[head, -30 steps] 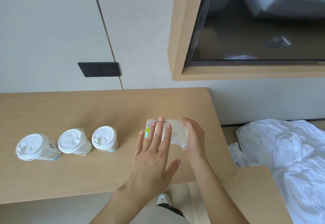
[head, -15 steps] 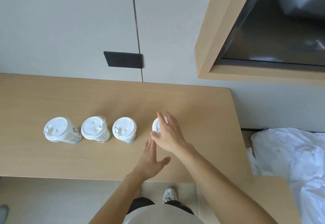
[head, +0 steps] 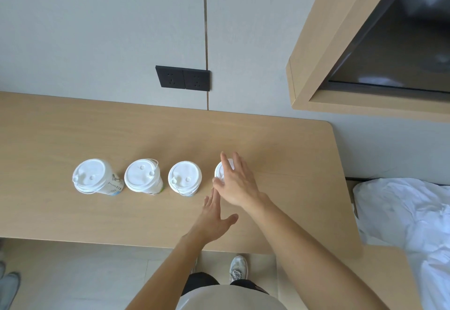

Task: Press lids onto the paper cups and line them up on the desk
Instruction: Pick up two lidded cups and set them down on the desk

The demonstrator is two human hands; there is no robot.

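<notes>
I find four lidded paper cups standing in a row across the middle of the desk. Left of centre are the first cup, the second cup and the third cup, each upright, capped and apart from its neighbour. The fourth cup stands at frame centre, largely hidden under my right hand.

Right hand: fingers spread and draped over the fourth cup's lid, the thumb at its near rim. Whether it is pinching the lid or only resting on it, I cannot tell. Left hand: flat and open just below, holding nothing, apart from the cup.

Judgement: the step in hand is seating and aligning this last cup. To do it well, I would press straight down with even force around the rim, not at one edge, which could tip the cup toward the third. I would steady the cup wall with the free left hand, then check that the gap and the line match the other three before letting go.
</notes>
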